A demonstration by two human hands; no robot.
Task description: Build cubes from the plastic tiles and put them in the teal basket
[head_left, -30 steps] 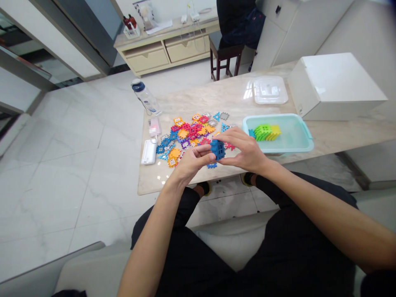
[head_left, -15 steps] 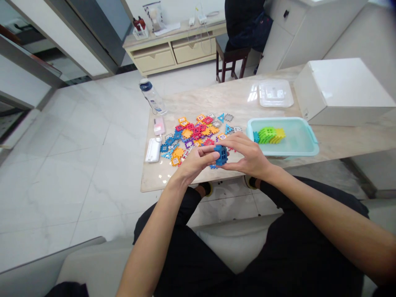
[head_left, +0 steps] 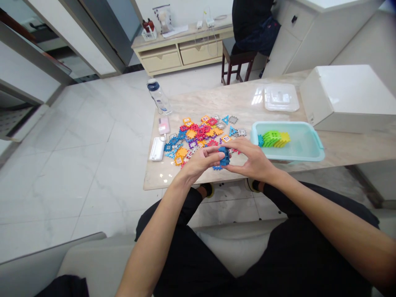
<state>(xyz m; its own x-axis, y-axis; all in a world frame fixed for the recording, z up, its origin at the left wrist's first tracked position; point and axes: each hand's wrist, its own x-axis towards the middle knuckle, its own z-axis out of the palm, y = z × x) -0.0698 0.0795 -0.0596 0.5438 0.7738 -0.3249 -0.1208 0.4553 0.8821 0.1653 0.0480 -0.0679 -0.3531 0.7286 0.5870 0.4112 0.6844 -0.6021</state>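
Where my left grip and my right grip meet, just right of the centre of the frame, a blue stack of toothed tiles is held between them. The left grip pinches it from the left, thumb against the stack; the right grip curves around it from the right, fingers at its upper edge and thumb at its lower. I cannot tell how many tiles it contains. Partly hidden below the stack, a blue tile lies on the tabletop. Left of and above my grips, at the middle of the frame, spreads a heap of loose tiles in red, orange, blue, purple and grey, some bearing white panels.

Right of centre stands a pale turquoise tub; at its left end, green tiles lean in a row beside yellow tiles. Above the tub are a clear lid and, toward the right edge of the frame, a white box. Left of the heap, from top to bottom: a bottle, a pink pack and a white case.
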